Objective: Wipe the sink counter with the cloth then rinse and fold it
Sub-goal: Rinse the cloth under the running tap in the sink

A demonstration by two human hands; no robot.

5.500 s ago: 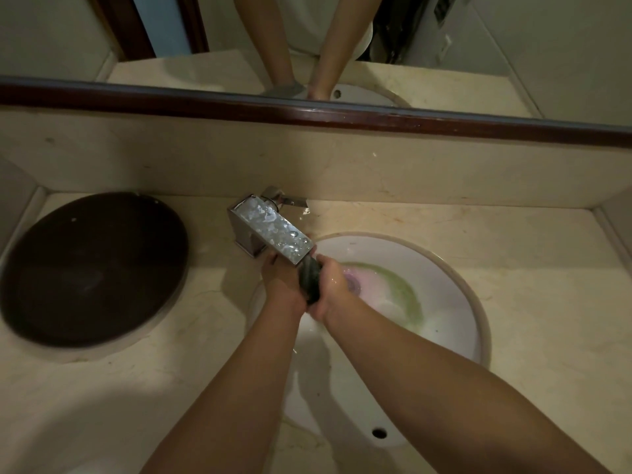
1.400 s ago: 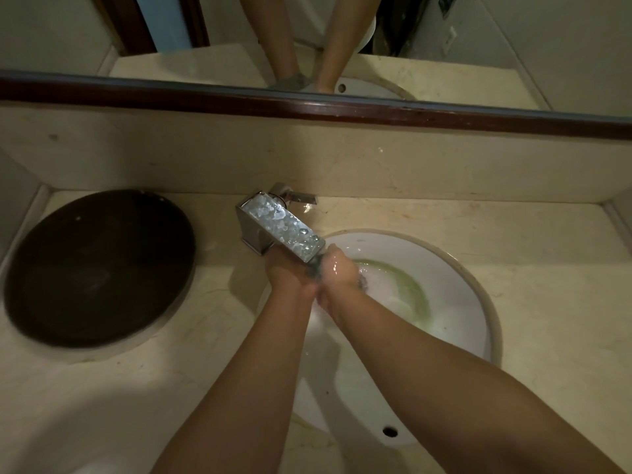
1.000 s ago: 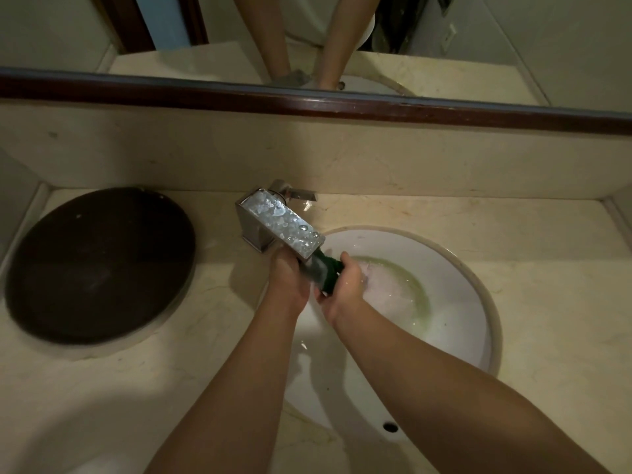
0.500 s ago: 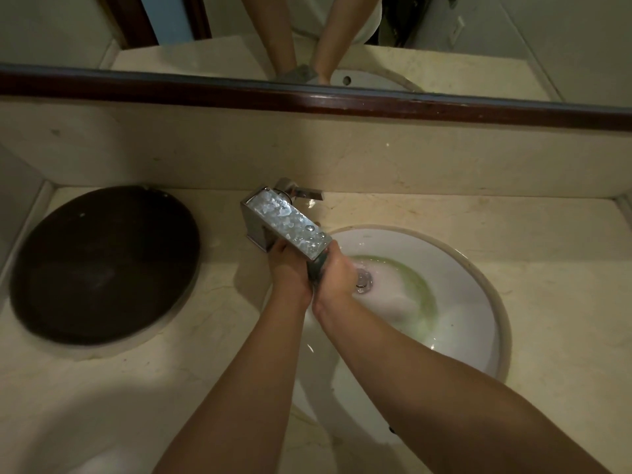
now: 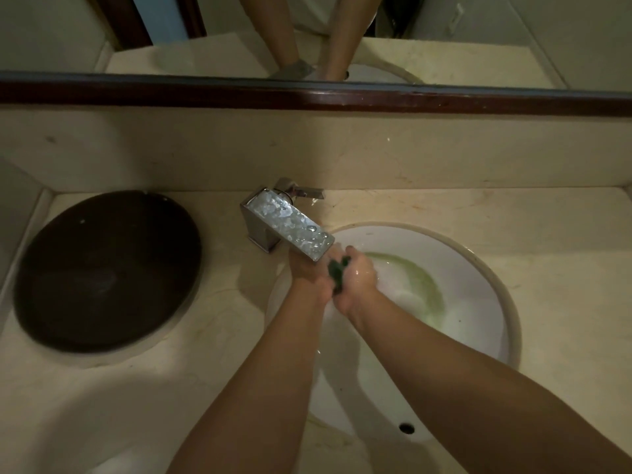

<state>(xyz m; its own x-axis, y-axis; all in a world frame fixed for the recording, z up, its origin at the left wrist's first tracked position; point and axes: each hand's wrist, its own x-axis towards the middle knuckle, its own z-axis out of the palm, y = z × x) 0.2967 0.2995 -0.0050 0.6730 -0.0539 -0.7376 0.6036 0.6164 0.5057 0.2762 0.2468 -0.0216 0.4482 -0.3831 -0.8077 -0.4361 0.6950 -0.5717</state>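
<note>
A dark green cloth point(image 5: 338, 272) is bunched between my two hands just under the spout of the square chrome faucet point(image 5: 287, 224). My left hand point(image 5: 306, 271) and my right hand point(image 5: 359, 278) press together around it, so only a small strip of cloth shows. Both hands hover over the left part of the white sink basin point(image 5: 478, 268). Green-tinted water swirls in the bowl to the right of my hands. The beige stone counter point(image 5: 554, 254) surrounds the basin.
A large dark round plate or lid point(image 5: 106, 268) lies on the counter at the left. The faucet handle point(image 5: 302, 190) points right behind the spout. A mirror with a dark wooden frame point(image 5: 342, 94) runs along the back wall. An overflow hole point(image 5: 406, 428) sits at the basin's near side.
My hands have kept kneading the cloth under the spout, opening a little and pressing together again. The green water in the bowl has kept swirling.
</note>
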